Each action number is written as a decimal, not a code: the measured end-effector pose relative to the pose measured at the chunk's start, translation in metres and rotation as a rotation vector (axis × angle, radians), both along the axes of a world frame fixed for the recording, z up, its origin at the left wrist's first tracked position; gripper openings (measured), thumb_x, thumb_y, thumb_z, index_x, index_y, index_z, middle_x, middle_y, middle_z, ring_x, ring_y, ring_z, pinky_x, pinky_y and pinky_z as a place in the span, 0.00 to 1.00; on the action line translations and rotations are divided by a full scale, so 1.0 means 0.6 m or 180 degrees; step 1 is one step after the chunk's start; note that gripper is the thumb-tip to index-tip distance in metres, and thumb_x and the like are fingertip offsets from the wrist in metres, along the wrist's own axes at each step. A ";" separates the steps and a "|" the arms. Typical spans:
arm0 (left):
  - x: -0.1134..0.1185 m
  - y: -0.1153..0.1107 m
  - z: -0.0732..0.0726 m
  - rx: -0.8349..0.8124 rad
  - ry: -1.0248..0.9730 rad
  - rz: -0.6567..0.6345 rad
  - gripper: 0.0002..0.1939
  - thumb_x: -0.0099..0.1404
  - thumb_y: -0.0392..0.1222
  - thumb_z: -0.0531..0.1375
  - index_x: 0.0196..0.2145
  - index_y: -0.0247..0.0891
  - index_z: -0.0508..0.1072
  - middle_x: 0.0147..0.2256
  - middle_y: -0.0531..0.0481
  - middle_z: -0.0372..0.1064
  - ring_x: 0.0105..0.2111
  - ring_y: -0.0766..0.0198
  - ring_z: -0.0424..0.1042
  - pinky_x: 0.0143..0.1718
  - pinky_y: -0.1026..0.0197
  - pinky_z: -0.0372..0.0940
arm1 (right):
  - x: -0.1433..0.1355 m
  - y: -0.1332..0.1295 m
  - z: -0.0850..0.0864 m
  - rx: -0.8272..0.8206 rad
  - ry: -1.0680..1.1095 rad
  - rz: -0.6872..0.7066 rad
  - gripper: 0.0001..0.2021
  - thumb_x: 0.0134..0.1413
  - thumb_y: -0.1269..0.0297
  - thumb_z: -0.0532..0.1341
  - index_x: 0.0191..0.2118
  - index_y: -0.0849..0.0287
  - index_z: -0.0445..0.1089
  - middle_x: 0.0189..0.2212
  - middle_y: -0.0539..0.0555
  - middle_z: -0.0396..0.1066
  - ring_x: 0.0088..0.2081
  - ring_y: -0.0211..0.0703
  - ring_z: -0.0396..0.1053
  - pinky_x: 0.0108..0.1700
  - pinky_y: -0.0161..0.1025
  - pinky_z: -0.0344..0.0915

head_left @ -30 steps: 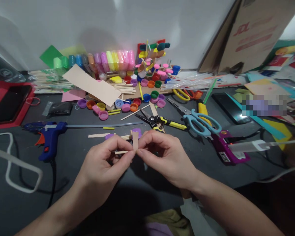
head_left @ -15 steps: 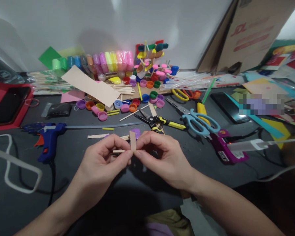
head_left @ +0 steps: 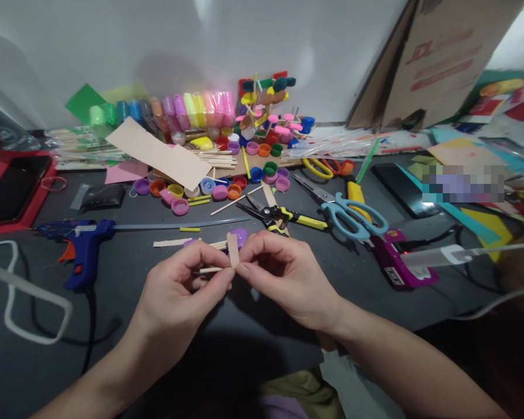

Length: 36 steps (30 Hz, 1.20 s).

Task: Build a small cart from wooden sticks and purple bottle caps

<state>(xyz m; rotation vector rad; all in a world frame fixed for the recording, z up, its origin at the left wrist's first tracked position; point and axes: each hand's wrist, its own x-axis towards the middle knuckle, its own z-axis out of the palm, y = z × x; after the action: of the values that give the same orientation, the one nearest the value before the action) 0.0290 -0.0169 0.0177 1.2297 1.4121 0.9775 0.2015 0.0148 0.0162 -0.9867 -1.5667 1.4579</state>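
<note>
Above the front of the dark table, my left hand [head_left: 192, 291] pinches a thin wooden stick [head_left: 210, 270] between thumb and fingers. A short tan strip of card [head_left: 233, 249] stands upright at the stick's right end. My right hand [head_left: 283, 276] is closed with thumb and forefinger on that strip, its fingertips almost touching the left ones. Whether the strip is joined to the stick is hidden by the fingers. Just beyond the hands lie a purple cap [head_left: 239, 237], another tan strip [head_left: 172, 242] and yellow-handled cutters [head_left: 283, 216].
A blue glue gun [head_left: 85, 250] with a long glue stick lies left. Light-blue scissors [head_left: 349, 215], a magenta power block [head_left: 397, 265] and a phone [head_left: 404, 189] lie right. Bottle caps, a wide card strip [head_left: 159, 154] and clay packs [head_left: 192, 110] fill the back.
The hands still hold the strip and stick together. The strip leans slightly more to the left, and the whole view has shifted a little.
</note>
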 end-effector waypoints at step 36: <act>0.016 -0.005 0.003 -0.0521 -0.0283 0.0176 0.09 0.51 0.44 0.66 0.25 0.36 0.72 0.19 0.55 0.67 0.15 0.74 0.58 0.15 0.72 0.53 | 0.013 -0.007 -0.004 0.0346 -0.0393 0.0153 0.06 0.59 0.67 0.62 0.31 0.60 0.71 0.26 0.49 0.69 0.26 0.34 0.63 0.28 0.32 0.60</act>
<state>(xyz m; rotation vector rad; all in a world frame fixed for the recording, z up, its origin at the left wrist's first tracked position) 0.0385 -0.0196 0.0197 1.0201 1.4328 0.9235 0.2093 0.0106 0.0138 -0.9976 -1.7503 1.3505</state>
